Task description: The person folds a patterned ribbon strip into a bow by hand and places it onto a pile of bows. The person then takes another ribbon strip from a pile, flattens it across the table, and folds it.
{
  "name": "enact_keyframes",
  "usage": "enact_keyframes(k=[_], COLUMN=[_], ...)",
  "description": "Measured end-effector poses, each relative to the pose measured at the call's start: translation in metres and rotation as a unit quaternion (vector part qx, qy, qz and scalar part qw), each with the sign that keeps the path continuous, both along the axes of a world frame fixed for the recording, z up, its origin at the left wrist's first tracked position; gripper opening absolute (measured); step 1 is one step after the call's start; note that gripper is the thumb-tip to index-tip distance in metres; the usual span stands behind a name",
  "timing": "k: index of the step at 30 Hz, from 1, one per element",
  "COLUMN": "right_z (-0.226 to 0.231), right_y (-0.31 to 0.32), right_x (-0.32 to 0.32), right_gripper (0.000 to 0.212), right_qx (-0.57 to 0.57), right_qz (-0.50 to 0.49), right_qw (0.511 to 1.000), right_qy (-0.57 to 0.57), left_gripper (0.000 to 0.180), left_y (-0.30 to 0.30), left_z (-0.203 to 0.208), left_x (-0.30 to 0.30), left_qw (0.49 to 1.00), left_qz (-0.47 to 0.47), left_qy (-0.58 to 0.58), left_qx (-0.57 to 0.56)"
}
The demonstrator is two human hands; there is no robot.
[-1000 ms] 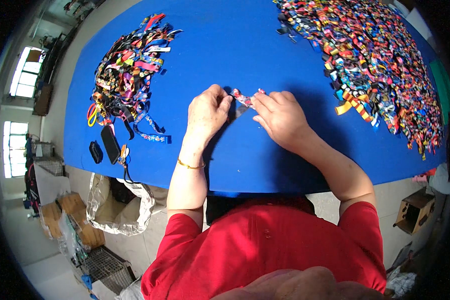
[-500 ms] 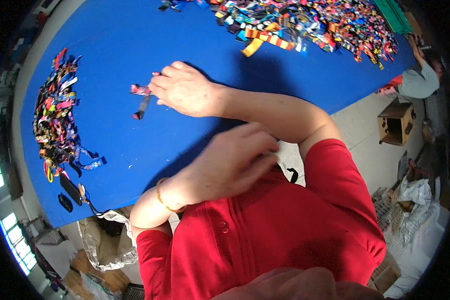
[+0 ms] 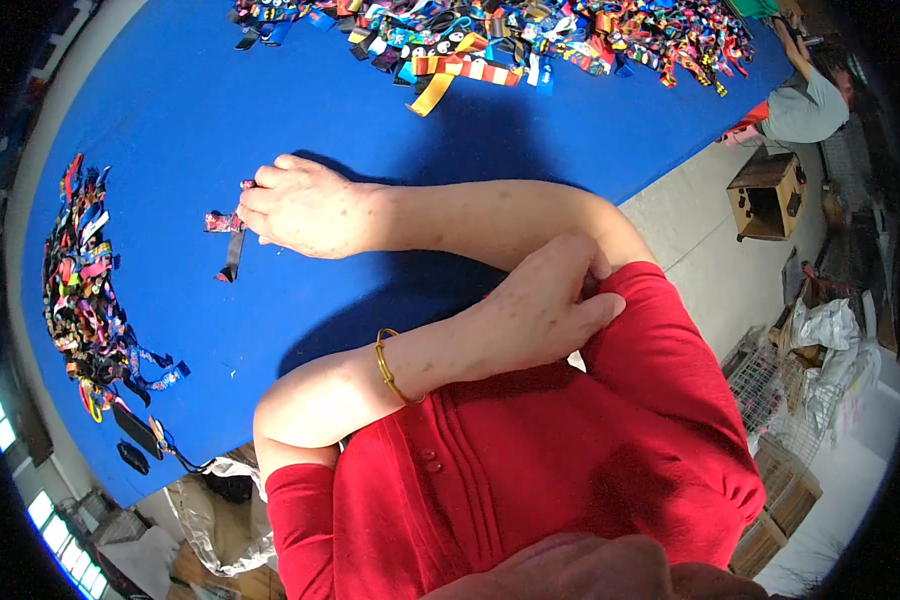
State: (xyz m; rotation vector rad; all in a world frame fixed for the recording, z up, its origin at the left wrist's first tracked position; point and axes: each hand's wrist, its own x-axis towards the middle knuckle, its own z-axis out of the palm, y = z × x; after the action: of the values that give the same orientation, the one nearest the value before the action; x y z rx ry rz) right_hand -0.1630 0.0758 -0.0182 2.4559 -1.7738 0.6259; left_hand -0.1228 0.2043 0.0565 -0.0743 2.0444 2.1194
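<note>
My right hand point(image 3: 305, 207) reaches across to the left and is closed over a short printed strap point(image 3: 220, 222) in red and pink. A dark end point(image 3: 231, 258) of it hangs down toward me on the blue table, and the part under my palm is hidden. My left hand point(image 3: 542, 308), with a gold bangle point(image 3: 384, 366) at its wrist, crosses my body to the right arm. Its curled fingers and thumb grip at the hem of the red right sleeve point(image 3: 660, 345); the fingertips are partly hidden.
Many colourful straps lie in a large pile point(image 3: 530, 40) along the far side. A smaller strap heap point(image 3: 80, 290) sits at the left, with a dark phone-like slab point(image 3: 135, 428) and a black oval item point(image 3: 132, 458) below. Another person point(image 3: 808, 105) is at the far right, near an open box point(image 3: 767, 197).
My left hand has moved right and up, from in front of my chest to the right sleeve. My right hand stays on the strap. The whole view has shifted.
</note>
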Motion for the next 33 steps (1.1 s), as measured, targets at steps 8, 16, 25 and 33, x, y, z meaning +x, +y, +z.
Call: enact_keyframes(k=[8, 16, 25, 33], right_z=[-0.002, -0.003, -0.002, -0.002], right_y=[-0.001, -0.001, 0.000, 0.000], right_x=[0.000, 0.002, 0.002, 0.002], right_gripper=[0.032, 0.031, 0.032, 0.032], right_qx=[-0.004, -0.032, -0.025, -0.027], right_qz=[0.000, -0.003, -0.007, -0.003], right_qw=[1.000, 0.999, 1.000, 0.999], right_qy=[-0.005, 0.002, 0.001, 0.022], left_gripper=[0.007, 0.024, 0.028, 0.024], left_y=[-0.022, -0.024, -0.025, -0.025], left_z=[0.031, 0.014, 0.016, 0.013], left_x=[0.012, 0.028, 0.032, 0.026], left_qw=[0.954, 0.990, 0.962, 0.951], left_qz=[-0.204, -0.101, -0.171, -0.161], left_qy=[0.109, 0.096, 0.197, 0.241], left_qx=[0.190, 0.012, 0.086, 0.104])
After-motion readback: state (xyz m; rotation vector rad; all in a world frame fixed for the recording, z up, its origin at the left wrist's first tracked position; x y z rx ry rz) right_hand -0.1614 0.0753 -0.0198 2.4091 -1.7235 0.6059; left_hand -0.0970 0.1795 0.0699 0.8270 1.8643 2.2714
